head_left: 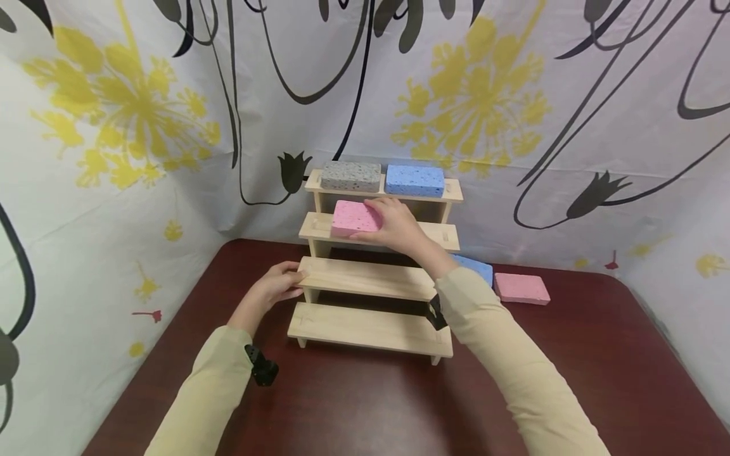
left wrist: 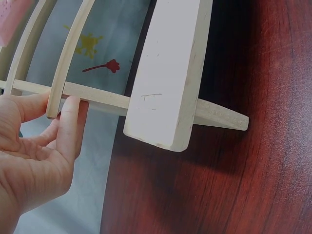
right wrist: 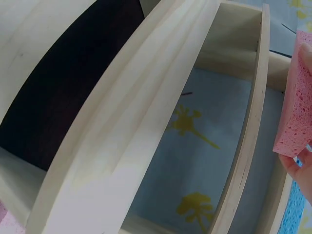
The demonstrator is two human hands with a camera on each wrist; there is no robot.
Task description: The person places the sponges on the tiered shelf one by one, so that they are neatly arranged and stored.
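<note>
A pale wooden stepped shelf [head_left: 365,278] stands on the table. My right hand [head_left: 396,227] grips a pink sponge [head_left: 352,218] by its right end, over the left part of the second tier from the top. In the right wrist view that sponge [right wrist: 298,105] shows at the right edge, tilted, with fingertips at its lower corner. My left hand [head_left: 276,285] pinches the left end of a lower tier board, thumb on one face and fingers on the other, as the left wrist view shows at the board end [left wrist: 54,105].
On the top tier sit a grey sponge [head_left: 350,176] and a blue sponge [head_left: 415,180] side by side. Right of the shelf, another blue sponge [head_left: 478,268], partly hidden by the right arm, and another pink sponge [head_left: 521,289] lie on the dark red table [head_left: 353,405]. A patterned sheet [head_left: 319,120] hangs behind.
</note>
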